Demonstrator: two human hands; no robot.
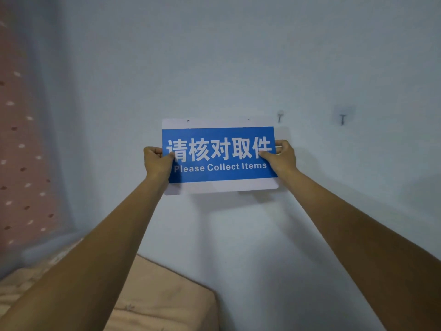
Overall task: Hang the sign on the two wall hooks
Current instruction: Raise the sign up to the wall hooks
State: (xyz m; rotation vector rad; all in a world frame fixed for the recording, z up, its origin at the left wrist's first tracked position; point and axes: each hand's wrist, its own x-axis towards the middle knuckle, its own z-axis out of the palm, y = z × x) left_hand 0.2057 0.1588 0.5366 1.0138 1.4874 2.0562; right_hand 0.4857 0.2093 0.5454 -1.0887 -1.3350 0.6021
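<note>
- Sign (219,155) held up flat against the pale wall (226,56), facing the camera, blue panel with white Chinese characters and "Please Collect Items", white bands above and below.
- Left hand (158,161) pinching the sign's left edge, thumb on the blue face, other fingers curled behind.
- Right hand (281,156) pinching the right edge the same way, thumb on the front near the last character.
- Two small holes along the sign's top white band, one near each end.
- Two wall hooks up and to the right of the sign: nearer hook (280,117) just beyond its top right corner, farther hook (343,118) well apart.
- Sign on neither hook.
- Bed (152,295) with peach cover low at left, against the wall.
- Pink dotted curtain (21,139) at far left.
</note>
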